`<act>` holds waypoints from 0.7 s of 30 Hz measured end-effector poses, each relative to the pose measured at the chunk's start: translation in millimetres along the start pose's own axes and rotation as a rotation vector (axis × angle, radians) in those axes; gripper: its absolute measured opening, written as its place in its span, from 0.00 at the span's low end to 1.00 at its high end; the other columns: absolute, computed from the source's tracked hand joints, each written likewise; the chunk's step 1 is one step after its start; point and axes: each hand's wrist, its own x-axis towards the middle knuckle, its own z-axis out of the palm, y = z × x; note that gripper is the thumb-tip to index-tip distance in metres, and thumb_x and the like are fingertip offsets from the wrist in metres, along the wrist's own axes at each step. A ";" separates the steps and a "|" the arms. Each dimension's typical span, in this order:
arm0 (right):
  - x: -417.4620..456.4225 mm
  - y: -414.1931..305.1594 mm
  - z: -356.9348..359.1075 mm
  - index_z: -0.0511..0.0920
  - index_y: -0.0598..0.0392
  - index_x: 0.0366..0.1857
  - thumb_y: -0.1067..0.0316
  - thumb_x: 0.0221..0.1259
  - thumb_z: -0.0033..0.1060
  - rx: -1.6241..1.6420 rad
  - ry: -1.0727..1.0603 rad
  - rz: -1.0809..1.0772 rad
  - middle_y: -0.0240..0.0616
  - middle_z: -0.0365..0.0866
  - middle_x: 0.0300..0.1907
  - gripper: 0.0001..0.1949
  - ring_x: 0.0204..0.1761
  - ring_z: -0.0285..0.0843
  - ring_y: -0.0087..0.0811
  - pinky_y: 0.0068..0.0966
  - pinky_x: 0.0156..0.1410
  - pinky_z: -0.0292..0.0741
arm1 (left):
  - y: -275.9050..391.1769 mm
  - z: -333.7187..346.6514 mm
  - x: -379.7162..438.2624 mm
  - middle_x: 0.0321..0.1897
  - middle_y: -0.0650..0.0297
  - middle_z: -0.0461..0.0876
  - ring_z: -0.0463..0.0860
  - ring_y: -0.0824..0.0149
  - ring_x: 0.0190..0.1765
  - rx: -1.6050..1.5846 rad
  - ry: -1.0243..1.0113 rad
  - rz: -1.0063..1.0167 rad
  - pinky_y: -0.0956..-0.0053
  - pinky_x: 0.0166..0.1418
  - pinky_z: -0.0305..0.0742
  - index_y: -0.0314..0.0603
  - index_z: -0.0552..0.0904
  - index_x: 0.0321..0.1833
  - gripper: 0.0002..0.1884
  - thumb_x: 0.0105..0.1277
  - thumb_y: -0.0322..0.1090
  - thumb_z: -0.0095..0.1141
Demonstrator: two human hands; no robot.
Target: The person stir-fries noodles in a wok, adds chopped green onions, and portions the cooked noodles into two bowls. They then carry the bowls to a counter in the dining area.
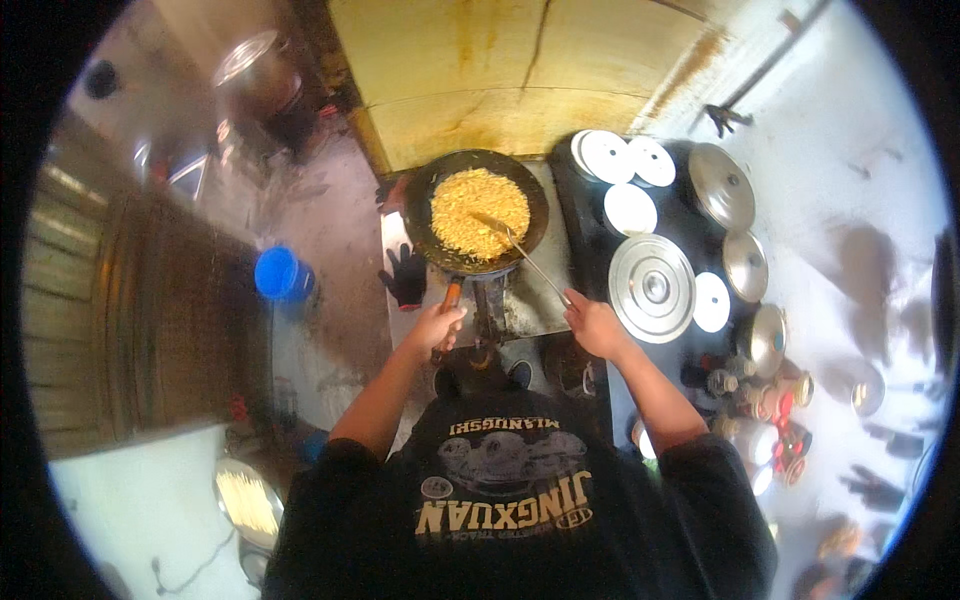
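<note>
A dark wok (417, 225) sits on a stove in front of me, holding a heap of yellow, fried-rice-like food (476, 202). Its wooden handle (451, 296) points toward me, and my left hand (439, 328) is closed around it. My right hand (594, 324) grips the near end of a metal spatula (538, 271). The spatula's long shaft slants up and left over the wok's rim, and its blade rests in the food near the middle. Just left of the wok's handle lies a black glove (405, 276).
A blue bucket (283, 274) stands at the left. On the dark counter to the right are white round lids (630, 210), a large metal lid (652, 289) and several domed metal lids (721, 186). Jars (757, 401) stand nearer, lower right. A yellow stained panel (495, 52) rises behind the wok.
</note>
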 end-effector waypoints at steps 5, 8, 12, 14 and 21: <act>-0.3 -30.4 -63.0 0.75 0.52 0.71 0.65 0.72 0.59 -0.322 -0.119 -0.085 0.61 0.88 0.39 0.24 0.41 0.87 0.63 0.56 0.49 0.82 | -19.5 -11.9 -23.0 0.47 0.58 0.86 0.86 0.67 0.36 -0.192 0.060 0.006 0.67 0.36 0.81 0.42 0.72 0.70 0.29 0.81 0.58 0.54; 14.8 -69.7 -99.4 0.78 0.53 0.66 0.67 0.73 0.54 -0.710 -0.312 -0.082 0.53 0.90 0.40 0.19 0.42 0.91 0.54 0.51 0.47 0.86 | -44.5 -20.3 -45.4 0.46 0.59 0.86 0.85 0.67 0.36 -0.329 0.010 -0.021 0.67 0.36 0.81 0.43 0.71 0.71 0.30 0.81 0.60 0.52; 76.0 -45.2 -67.1 0.78 0.54 0.67 0.68 0.74 0.52 -0.801 -0.245 -0.121 0.52 0.90 0.39 0.20 0.43 0.91 0.56 0.51 0.47 0.85 | -101.0 -38.5 -34.1 0.45 0.59 0.85 0.83 0.65 0.36 -0.456 0.125 -0.074 0.65 0.37 0.81 0.44 0.72 0.72 0.29 0.82 0.59 0.51; 102.5 -47.4 -73.7 0.77 0.55 0.67 0.67 0.73 0.53 -0.779 -0.259 -0.145 0.53 0.90 0.39 0.20 0.43 0.90 0.58 0.52 0.48 0.84 | -145.0 -57.9 -27.7 0.47 0.58 0.85 0.84 0.62 0.39 -0.515 0.263 -0.095 0.62 0.40 0.82 0.45 0.72 0.72 0.28 0.81 0.58 0.54; 117.4 22.3 -57.8 0.78 0.59 0.59 0.63 0.75 0.53 -0.297 0.040 -0.241 0.60 0.87 0.34 0.16 0.37 0.88 0.60 0.56 0.43 0.81 | -400.8 -120.5 -147.8 0.57 0.51 0.83 0.86 0.51 0.50 -0.479 0.793 -0.503 0.53 0.49 0.85 0.44 0.76 0.73 0.28 0.77 0.51 0.60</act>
